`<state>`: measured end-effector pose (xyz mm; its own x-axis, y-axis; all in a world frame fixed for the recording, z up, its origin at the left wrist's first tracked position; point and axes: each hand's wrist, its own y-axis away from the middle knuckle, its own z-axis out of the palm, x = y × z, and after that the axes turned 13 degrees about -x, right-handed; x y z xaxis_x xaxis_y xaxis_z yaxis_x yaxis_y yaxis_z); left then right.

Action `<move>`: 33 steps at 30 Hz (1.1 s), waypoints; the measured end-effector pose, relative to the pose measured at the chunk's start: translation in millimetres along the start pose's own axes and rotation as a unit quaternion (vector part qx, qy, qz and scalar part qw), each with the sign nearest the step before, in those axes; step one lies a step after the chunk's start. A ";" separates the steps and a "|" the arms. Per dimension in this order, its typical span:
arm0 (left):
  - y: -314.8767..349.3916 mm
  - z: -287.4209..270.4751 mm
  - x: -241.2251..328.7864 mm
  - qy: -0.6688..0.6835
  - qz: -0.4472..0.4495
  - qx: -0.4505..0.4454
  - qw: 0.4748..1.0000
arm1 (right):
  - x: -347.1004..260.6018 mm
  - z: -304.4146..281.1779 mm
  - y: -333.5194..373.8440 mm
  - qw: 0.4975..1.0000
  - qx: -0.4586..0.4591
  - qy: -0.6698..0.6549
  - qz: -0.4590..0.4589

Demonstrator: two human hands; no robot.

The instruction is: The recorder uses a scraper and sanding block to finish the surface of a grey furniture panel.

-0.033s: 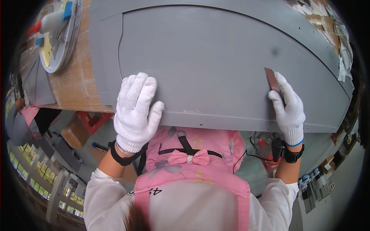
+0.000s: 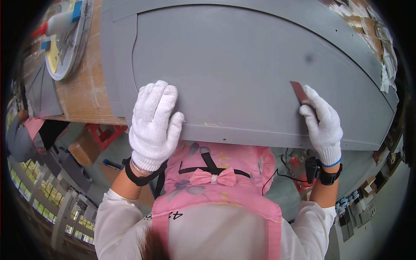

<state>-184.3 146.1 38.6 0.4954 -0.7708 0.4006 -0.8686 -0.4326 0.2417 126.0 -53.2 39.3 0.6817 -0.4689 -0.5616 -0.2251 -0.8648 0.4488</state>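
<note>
A large grey framed panel [image 2: 225, 65] lies flat in front of me. On its near left part rests my left hand [image 2: 154, 123], in a white knitted glove, palm down with the fingers stretched out; it holds nothing. My right hand [image 2: 324, 123], gloved the same way, is over the panel's near right part. Its thumb and forefinger pinch a strip of reddish-brown sandpaper [image 2: 299, 92], which sticks out toward the far left. Whether the sandpaper touches the panel I cannot tell. Pale marks [image 2: 212, 124] show on the panel's near rail.
At the far left, an oval lid-like tray [image 2: 78, 52] on the wooden table [image 2: 93, 93] carries a white bottle [image 2: 58, 24] with a red tip and blue blocks. Torn paper [image 2: 383, 73] lies at the far right. Another person [image 2: 26, 134] is beyond the left side, near a red stool [image 2: 104, 136].
The sandpaper in my right hand has tilted further left, and its tip has come slightly nearer. My left hand stays on the panel with hardly any shift.
</note>
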 end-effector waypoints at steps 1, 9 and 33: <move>-0.6 3.4 5.2 -0.007 -0.010 0.008 1.000 | -1.2 -0.2 2.0 0.999 -0.012 0.022 -0.028; 36.2 12.7 -11.8 -0.061 -0.138 0.092 0.984 | -34.5 40.2 -10.1 0.973 -0.078 0.141 -0.168; 92.8 5.3 -0.6 0.105 -0.057 -0.027 0.993 | -107.9 51.3 -35.3 0.916 -0.306 0.062 -0.253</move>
<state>-265.3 104.0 56.1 0.5866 -0.6021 0.5417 -0.8080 -0.4806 0.3407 24.7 18.7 48.4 0.6725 0.0211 -0.7398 0.5488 -0.6849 0.4793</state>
